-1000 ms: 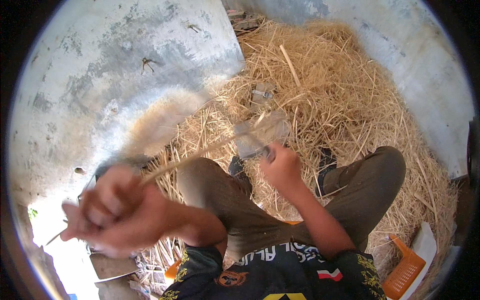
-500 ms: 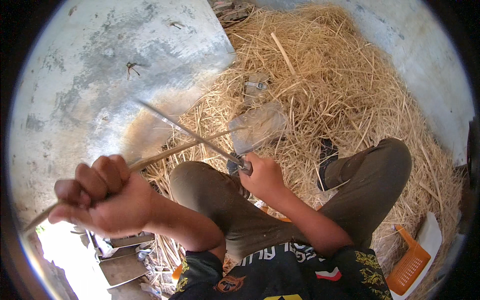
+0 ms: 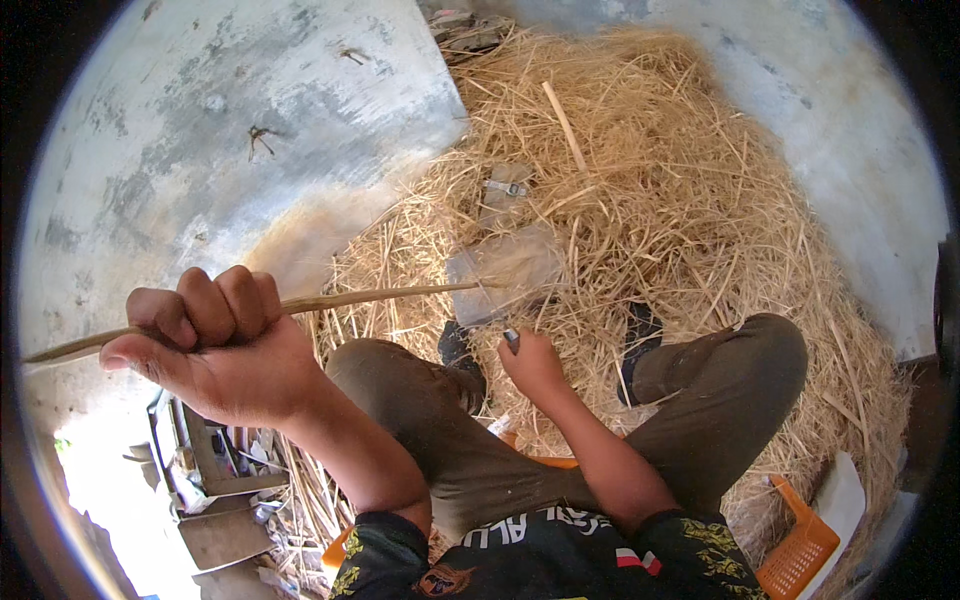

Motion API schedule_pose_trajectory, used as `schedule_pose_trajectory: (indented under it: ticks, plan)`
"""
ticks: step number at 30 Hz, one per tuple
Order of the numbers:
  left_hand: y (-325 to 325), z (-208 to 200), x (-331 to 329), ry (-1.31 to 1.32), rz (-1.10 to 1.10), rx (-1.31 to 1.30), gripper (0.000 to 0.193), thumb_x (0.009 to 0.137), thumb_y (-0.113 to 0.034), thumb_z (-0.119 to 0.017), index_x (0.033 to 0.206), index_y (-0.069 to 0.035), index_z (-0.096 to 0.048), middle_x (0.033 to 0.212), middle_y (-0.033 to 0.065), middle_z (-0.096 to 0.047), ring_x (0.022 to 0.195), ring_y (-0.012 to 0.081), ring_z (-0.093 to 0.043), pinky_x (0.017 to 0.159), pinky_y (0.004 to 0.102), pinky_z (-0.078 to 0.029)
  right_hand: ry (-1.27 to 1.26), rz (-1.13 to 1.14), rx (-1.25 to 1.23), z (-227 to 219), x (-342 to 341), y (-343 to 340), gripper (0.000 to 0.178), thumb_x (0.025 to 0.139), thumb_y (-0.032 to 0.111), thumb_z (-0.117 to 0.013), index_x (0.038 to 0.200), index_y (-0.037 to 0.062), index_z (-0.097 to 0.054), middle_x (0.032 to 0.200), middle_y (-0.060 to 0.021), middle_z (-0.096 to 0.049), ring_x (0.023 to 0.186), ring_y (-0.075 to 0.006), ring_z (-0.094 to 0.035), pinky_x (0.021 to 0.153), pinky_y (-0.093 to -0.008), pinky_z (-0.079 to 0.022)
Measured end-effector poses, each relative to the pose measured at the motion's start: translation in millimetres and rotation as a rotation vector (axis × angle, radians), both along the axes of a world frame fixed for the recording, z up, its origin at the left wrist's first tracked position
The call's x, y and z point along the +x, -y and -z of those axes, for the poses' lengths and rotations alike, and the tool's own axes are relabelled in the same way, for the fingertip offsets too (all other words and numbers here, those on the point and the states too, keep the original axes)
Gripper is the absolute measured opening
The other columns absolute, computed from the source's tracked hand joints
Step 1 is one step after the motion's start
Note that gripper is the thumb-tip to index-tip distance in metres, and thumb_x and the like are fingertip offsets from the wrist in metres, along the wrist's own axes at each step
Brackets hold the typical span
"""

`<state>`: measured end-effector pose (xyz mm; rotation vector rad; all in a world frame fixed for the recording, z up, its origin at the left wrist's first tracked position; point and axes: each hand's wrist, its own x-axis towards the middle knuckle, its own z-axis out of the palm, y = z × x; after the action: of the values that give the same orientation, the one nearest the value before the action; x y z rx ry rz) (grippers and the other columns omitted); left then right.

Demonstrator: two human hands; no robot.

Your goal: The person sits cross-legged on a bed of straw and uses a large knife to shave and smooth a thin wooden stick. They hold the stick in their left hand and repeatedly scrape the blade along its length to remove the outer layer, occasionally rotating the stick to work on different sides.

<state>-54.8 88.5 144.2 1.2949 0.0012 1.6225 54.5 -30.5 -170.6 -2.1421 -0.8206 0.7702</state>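
Observation:
My left hand (image 3: 215, 350) is wrapped round a long, thin wooden stick (image 3: 390, 294). The stick runs out both sides of the fist, roughly level, and its right end lies over a flat grey block (image 3: 470, 272) among the shavings. Between my knees, my right hand (image 3: 538, 362) is closed on a knife (image 3: 512, 341). Only the dark end of its handle shows now; the blade cannot be made out. The right hand sits just below the stick's right end, apart from it.
A big heap of pale wood shavings (image 3: 660, 150) spreads before me and round my feet. Grey-white walls (image 3: 240, 90) stand to the left and right. An orange perforated plastic piece (image 3: 800, 550) lies at lower right; boxes and scraps (image 3: 235, 500) are at lower left.
My right hand has swung the knife, so its long blade no longer shows crossing the stick. The left hand has shifted slightly up and right, and the stick lies flatter.

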Motion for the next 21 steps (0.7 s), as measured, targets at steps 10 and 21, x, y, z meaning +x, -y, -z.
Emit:
schedule_pose_trajectory:
  ticks: [10, 21]
  plan:
    - [-6.9, -3.4, 4.9, -0.048, -0.118, -0.02, 0.048, 0.099, -0.057, -0.047, 0.072, -0.018, -0.038, 0.055, -0.0061, -0.021, 0.047, 0.007, -0.012, 0.043, 0.0274, -0.01, -0.028, -0.044, 0.268, -56.5, -14.7, -4.1, 0.029, 0.082, 0.027, -0.068, 0.09, -0.0014, -0.066, 0.076, -0.0234, -0.067, 0.074, -0.0415, -0.067, 0.069, -0.0487, -0.053]
    - [-18.4, 1.6, 33.5, -0.09, -0.112, -0.006, 0.05, 0.097, -0.058, -0.05, 0.075, -0.015, -0.037, 0.059, -0.0044, -0.023, 0.049, 0.0081, -0.016, 0.044, 0.0273, -0.012, -0.131, 0.094, -0.007, 1.8, -3.9, -7.6, 0.032, 0.078, 0.025, -0.07, 0.086, -0.0058, -0.066, 0.075, -0.0272, -0.065, 0.074, -0.0432, -0.067, 0.068, -0.0473, -0.053]
